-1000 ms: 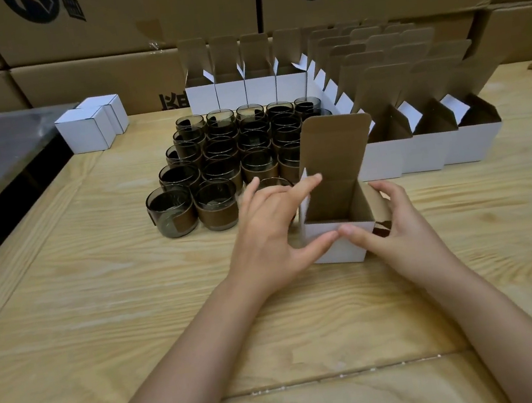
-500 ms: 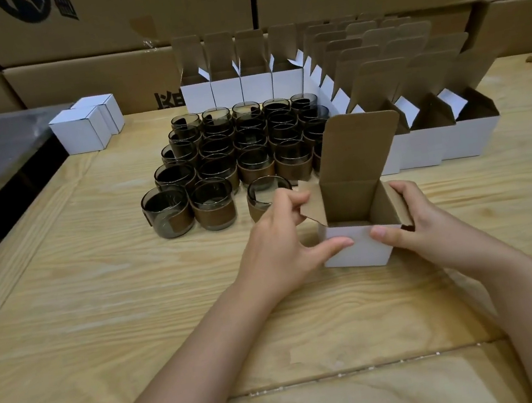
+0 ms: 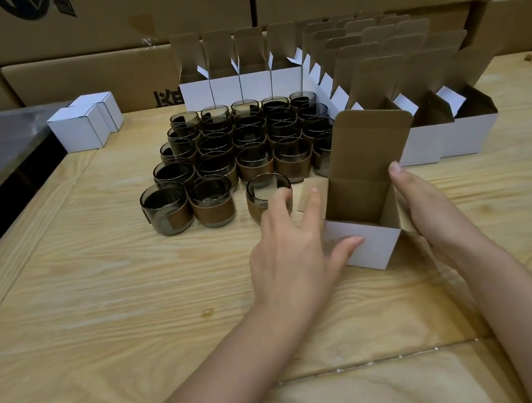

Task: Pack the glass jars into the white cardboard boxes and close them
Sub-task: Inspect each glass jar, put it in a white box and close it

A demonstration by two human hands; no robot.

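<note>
Currently left hand [image 3: 294,255] spread, thumb touching open box [image 3: 366,245] beside front jar [image 3: 266,191]. Right hand [image 3: 429,209] grips box's right side.

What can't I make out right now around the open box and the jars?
Head view only.
Floor of the open box: hidden by its own front wall.
Fingers of the right hand: behind the box, so the grip is unclear.
Lower right of the nearest jar: covered by the left hand.
Right edge of the jar group: hidden by the raised lid.
Contents of the two closed boxes: hidden by shut lids.
</note>
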